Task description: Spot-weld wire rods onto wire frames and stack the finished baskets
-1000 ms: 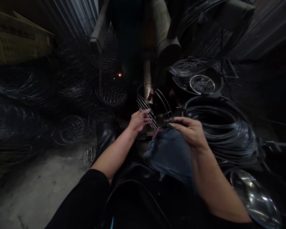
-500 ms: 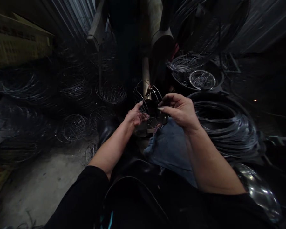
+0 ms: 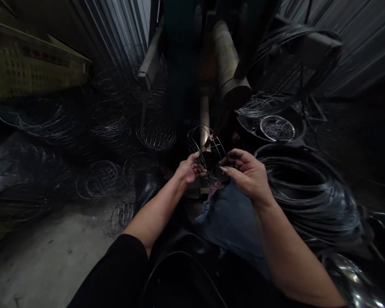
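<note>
Both my hands hold a small wire basket frame [image 3: 202,136] up against the tip of a welding machine's copper electrode [image 3: 206,124]. My left hand [image 3: 188,168] grips the frame's left side with curled fingers. My right hand [image 3: 246,173] pinches its right rim between thumb and fingers. The frame is tilted, with its open ring facing me. A blue denim knee [image 3: 231,216] shows just below my hands.
A big coil of wire rings [image 3: 308,188] lies on the right, with a tub of more rings [image 3: 272,126] behind it. Several finished wire baskets [image 3: 99,177] are piled on the floor at left. The machine column [image 3: 182,64] stands straight ahead. A shiny metal bowl [image 3: 356,282] sits at lower right.
The wire frame has been turned in my hands, from ribs fanned towards me to a tighter tilt at the electrode. My right hand rose onto its rim. The spark at left is gone.
</note>
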Motion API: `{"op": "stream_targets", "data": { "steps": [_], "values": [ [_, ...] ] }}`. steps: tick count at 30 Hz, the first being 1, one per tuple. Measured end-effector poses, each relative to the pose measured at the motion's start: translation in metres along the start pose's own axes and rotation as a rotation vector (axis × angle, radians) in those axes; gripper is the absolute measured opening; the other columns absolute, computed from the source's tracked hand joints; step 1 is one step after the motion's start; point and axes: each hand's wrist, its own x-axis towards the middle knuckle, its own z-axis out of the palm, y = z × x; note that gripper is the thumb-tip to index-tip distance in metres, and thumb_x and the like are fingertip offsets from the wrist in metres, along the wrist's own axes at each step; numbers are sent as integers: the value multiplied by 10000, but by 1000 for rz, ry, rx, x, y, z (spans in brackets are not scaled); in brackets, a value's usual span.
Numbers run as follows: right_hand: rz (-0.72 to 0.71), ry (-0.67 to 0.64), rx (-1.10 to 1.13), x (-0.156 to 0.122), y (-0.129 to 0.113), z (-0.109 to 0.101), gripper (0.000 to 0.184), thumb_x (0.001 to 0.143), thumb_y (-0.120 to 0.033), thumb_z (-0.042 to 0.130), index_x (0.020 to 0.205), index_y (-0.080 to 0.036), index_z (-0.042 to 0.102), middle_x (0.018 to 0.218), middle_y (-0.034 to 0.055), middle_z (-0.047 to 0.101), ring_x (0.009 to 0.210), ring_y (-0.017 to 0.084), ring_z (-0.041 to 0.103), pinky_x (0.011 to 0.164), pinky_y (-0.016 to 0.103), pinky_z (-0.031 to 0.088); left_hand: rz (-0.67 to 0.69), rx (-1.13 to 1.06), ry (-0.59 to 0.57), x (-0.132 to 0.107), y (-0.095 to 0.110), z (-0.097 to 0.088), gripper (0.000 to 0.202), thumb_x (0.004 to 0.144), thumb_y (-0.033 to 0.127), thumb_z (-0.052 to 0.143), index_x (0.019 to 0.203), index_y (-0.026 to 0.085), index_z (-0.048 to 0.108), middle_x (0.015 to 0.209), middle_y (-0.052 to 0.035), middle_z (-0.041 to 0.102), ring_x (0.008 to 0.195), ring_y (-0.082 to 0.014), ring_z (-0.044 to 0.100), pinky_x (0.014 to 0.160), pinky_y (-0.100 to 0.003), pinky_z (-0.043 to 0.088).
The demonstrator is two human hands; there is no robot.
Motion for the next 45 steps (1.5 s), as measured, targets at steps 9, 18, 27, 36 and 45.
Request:
{"op": "stream_targets", "data": {
  "steps": [9,18,27,36,45],
  "values": [
    [-53,13,-85,5,1,6,363,723,-217,708,1062,-184,581,893,32,695,822,168,663,755,320,540,-9,-44,-31,8,3,-1,362,777,484,632,830,136,546,591,-44,583,521,-185,623,486,-269,475],
    [10,30,-80,11,-4,10,401,646,-225,746,1010,-185,584,845,32,708,773,180,680,683,310,557,-51,-58,-21,9,4,3,376,783,490,632,827,122,568,580,-51,579,517,-175,608,506,-278,488],
    [18,67,-62,15,-7,8,409,616,-230,757,985,-195,584,825,23,706,750,182,674,655,314,548,-59,-63,-64,13,2,6,370,801,490,608,816,121,611,597,-61,594,533,-170,610,527,-277,501],
    [83,61,-18,9,-8,0,482,607,-270,817,1017,-206,571,848,31,704,792,195,678,670,315,568,130,207,99,-6,-11,-12,535,764,574,634,1051,123,645,706,-76,614,608,-186,625,512,-259,457],
    [199,-79,-29,-23,16,-30,341,600,-347,856,862,-163,739,766,30,711,658,167,642,675,335,558,973,820,-106,-19,-17,-26,583,567,176,806,1125,275,671,1377,-58,532,1404,-292,313,1135,-400,288]
  ]
}}
